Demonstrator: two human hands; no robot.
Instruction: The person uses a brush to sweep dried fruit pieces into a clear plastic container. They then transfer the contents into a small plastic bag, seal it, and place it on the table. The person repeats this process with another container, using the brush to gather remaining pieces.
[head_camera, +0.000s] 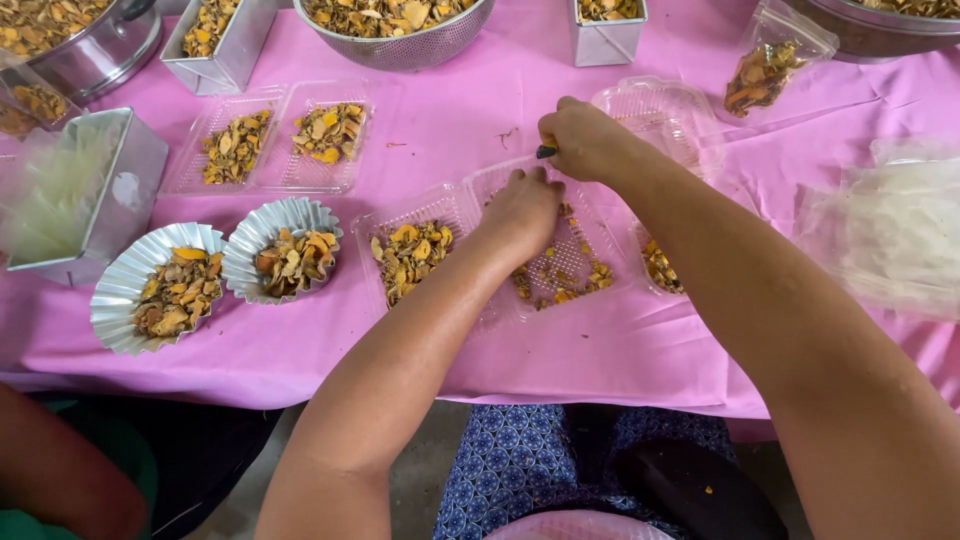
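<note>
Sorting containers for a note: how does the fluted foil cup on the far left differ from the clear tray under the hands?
The foil cup is round, silvery and opaque; the clear tray is rectangular and see-through. The cup is heaped; the tray holds scattered pieces. Both hold yellow-brown dried slices on the pink tablecloth.

Both forearms are bare to the elbow, with no sleeves, rings, bracelets or watch on the left hand (520, 212) or right hand (583, 140). A blue patterned cloth garment (510, 460) covers the lap.

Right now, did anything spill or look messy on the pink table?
Yes, a little. A few brown crumbs lie loose on the pink tablecloth, outside the clear plastic trays, just above the left hand.
</note>
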